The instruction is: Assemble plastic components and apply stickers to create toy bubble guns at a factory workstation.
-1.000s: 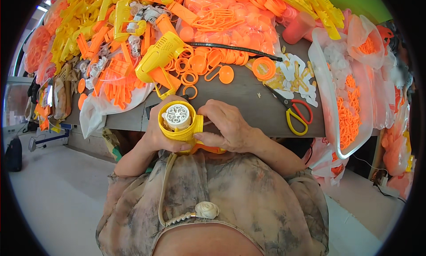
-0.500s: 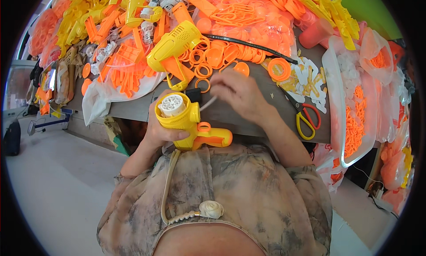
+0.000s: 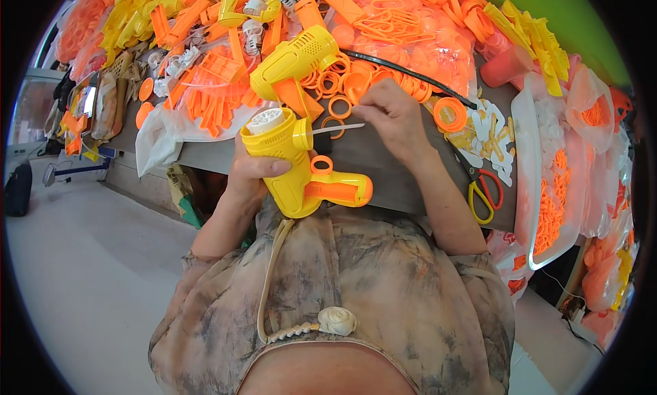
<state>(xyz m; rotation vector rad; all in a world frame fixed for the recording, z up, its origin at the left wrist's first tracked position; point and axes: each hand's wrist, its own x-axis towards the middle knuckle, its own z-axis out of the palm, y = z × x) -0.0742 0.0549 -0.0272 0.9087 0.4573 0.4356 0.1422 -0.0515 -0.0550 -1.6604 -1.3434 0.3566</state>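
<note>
My left hand [image 3: 250, 172] is closed around a yellow toy hair dryer [image 3: 284, 172], its thumb across the body. A white ribbed round part [image 3: 265, 120] fills the dryer's open end. The handle with its orange insert points right, and an orange ring sits beside it. From the dryer's side a thin white strip [image 3: 339, 128] sticks out to the right. Just above that strip's tip my right hand [image 3: 397, 124] is closed, fingertips pinched together; whatever they hold is too small to make out. Several loose orange rings [image 3: 339, 107] lie beyond the dryer.
Another yellow toy dryer [image 3: 294, 59] lies on the grey table [image 3: 390, 183] among heaped orange and yellow parts. Scissors [image 3: 486, 193] with red and yellow handles rest at right, near white pieces [image 3: 489, 138]. A white tub [image 3: 530, 224] of orange parts stands at the right edge.
My right hand has moved right, away from the dryer, its fingers now pinched. The dryer has tilted in my left hand, and the white strip now shows more fully.
</note>
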